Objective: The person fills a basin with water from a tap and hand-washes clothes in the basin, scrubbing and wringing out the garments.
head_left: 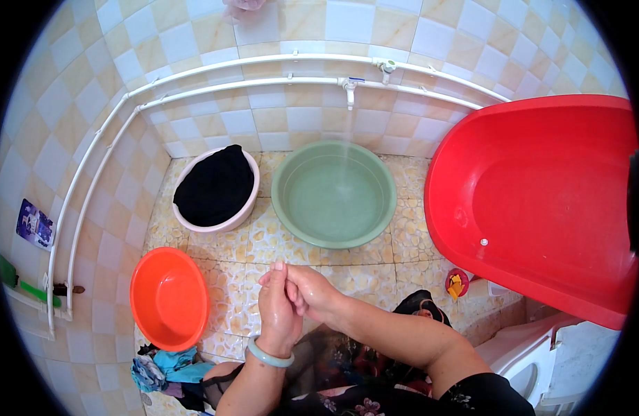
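Ok, R hand [311,290] fingers curled narrow against L hand [276,312], L fingers mostly hidden so can't tell; imo rub w/ light even pressure, clear of green basin [333,236].

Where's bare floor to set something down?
Free: floor tiles bordered by the pink basin, orange basin and left hand; another patch between green basin, red tub and right forearm. Crowded: lower left, clothes heaped beside the orange basin.

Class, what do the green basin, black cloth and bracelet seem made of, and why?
Green basin: likely plastic, smooth with a slight sheen and moulded rim.
Black cloth: matt fabric, softly heaped; fibre unclear.
Bracelet: perhaps jade, glass or plastic; pale, glossy, one rigid-looking ring.
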The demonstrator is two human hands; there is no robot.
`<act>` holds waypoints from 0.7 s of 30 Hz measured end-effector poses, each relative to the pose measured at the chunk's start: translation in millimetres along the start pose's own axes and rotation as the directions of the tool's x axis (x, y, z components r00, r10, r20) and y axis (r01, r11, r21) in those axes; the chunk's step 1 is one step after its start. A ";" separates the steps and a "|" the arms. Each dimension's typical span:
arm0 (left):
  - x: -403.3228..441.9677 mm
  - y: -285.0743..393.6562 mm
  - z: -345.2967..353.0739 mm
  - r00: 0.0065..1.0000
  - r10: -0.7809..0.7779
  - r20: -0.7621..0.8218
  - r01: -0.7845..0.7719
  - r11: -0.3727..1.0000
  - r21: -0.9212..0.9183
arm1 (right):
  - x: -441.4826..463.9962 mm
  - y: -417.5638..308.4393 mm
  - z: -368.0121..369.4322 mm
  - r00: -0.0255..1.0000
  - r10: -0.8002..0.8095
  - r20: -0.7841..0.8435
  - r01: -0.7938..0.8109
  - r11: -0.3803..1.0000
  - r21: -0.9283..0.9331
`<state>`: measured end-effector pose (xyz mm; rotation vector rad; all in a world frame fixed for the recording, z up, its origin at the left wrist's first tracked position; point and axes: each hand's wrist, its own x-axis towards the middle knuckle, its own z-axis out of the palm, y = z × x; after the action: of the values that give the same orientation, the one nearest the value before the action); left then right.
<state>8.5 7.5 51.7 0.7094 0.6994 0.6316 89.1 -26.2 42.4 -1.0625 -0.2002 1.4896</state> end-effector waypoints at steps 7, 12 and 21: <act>0.7 -1.3 -2.7 1.000 0.007 0.002 -0.008 1.000 0.005 | -3.0 -4.5 2.6 1.000 -0.014 0.027 0.015 0.999 -0.039; 0.5 -1.1 -1.5 1.000 0.008 -0.001 -0.008 1.000 0.000 | 0.8 1.4 -0.9 1.000 -0.013 0.007 0.013 1.000 0.005; 0.5 -1.5 -1.8 1.000 0.014 0.000 -0.014 1.000 -0.005 | 1.3 0.8 -0.6 1.000 -0.003 -0.002 0.003 1.000 -0.015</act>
<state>7.9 7.6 49.4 0.7102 0.6925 0.6463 89.1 -25.5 41.0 -1.0752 -0.2121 1.4860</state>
